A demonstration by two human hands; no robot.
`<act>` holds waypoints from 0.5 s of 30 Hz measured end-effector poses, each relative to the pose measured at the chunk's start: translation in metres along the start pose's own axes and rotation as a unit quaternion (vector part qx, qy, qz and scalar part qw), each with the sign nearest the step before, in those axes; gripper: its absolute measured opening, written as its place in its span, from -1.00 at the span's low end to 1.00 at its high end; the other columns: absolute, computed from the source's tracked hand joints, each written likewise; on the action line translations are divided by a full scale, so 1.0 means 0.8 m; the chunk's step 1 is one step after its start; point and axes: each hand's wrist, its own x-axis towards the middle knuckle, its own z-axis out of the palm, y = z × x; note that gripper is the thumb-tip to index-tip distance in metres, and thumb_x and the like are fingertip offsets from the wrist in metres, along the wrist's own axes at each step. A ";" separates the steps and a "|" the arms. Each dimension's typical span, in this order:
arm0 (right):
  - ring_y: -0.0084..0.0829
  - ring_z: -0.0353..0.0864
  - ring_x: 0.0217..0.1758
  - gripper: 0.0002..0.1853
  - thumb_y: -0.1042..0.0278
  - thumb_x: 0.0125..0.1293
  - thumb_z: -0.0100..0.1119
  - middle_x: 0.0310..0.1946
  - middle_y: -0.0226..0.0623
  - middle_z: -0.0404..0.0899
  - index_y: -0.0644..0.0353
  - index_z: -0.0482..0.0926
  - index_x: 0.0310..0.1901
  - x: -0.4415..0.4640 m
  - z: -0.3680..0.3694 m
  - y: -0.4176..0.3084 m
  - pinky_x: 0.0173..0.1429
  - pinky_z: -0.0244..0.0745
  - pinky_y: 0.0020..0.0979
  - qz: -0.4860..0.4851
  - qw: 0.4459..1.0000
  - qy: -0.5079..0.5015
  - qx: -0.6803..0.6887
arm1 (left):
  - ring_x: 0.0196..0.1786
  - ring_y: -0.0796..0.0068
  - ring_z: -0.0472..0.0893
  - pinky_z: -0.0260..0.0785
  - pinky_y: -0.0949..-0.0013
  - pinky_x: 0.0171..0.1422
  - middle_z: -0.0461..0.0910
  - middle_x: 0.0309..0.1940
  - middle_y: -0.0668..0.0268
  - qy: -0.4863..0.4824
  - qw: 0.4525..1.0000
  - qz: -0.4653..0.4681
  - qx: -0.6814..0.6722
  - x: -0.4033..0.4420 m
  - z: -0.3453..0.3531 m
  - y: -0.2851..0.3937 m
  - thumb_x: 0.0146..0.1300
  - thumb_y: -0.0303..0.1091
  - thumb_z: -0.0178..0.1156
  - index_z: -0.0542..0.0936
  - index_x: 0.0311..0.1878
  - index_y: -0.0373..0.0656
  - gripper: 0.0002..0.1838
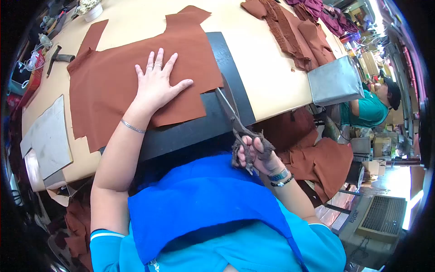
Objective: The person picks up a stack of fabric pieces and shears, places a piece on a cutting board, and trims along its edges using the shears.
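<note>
My left hand (156, 81) lies flat with fingers spread on a large piece of reddish-brown fabric (108, 95). The fabric rests partly on a dark board (176, 138) at the table's near edge, and its outline is irregular with a notch at the lower right. My right hand (258, 154) is wrapped round the handles of a pair of scissors (230, 111), which look bound in dark wrapping. The blades point up and left, their tips near the fabric's right edge. Whether they touch it I cannot tell.
Brown scraps (299, 36) lie at the table's far right beside a metal box (335, 81). A hammer (59, 59) and a grey sheet (50, 136) are on the left. More brown fabric (317, 163) hangs below the right edge. A person in teal (374, 106) is at the right.
</note>
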 end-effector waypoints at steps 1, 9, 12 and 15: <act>-0.48 0.53 -0.38 -0.60 -0.08 0.34 0.09 -0.40 -0.34 0.51 0.18 0.44 -0.23 0.004 0.006 0.000 -0.24 0.51 -0.43 -0.008 1.000 0.017 -0.021 | 0.55 0.11 -0.20 -0.36 -0.30 0.47 -0.10 0.50 0.12 -0.001 1.000 0.003 0.001 -0.002 -0.001 0.000 0.11 0.45 0.00 0.14 0.45 0.13 -0.08; -0.54 0.53 -0.40 -0.65 0.00 0.33 0.14 -0.46 -0.35 0.48 0.17 0.45 -0.29 0.011 0.026 0.000 -0.29 0.54 -0.48 -0.035 0.987 0.090 -0.131 | 0.55 0.11 -0.20 -0.34 -0.32 0.47 -0.12 0.50 0.13 -0.032 0.999 0.010 0.001 -0.011 -0.015 0.005 0.08 0.43 0.06 0.14 0.45 0.14 -0.06; -0.56 0.53 -0.40 -0.67 0.02 0.33 0.14 -0.45 -0.36 0.48 0.15 0.43 -0.28 0.011 0.023 0.002 -0.28 0.55 -0.50 -0.032 0.987 0.088 -0.131 | 0.55 0.11 -0.19 -0.34 -0.32 0.46 -0.11 0.50 0.13 -0.038 0.999 0.009 -0.002 -0.012 -0.016 0.005 0.07 0.42 0.07 0.14 0.45 0.14 -0.06; -0.56 0.53 -0.40 -0.67 0.02 0.34 0.12 -0.45 -0.36 0.48 0.14 0.43 -0.27 0.011 0.023 0.004 -0.28 0.55 -0.50 -0.035 0.987 0.090 -0.132 | 0.55 0.11 -0.19 -0.34 -0.33 0.46 -0.11 0.50 0.12 -0.041 0.999 0.009 -0.005 -0.014 -0.018 0.004 0.07 0.42 0.08 0.15 0.45 0.14 -0.06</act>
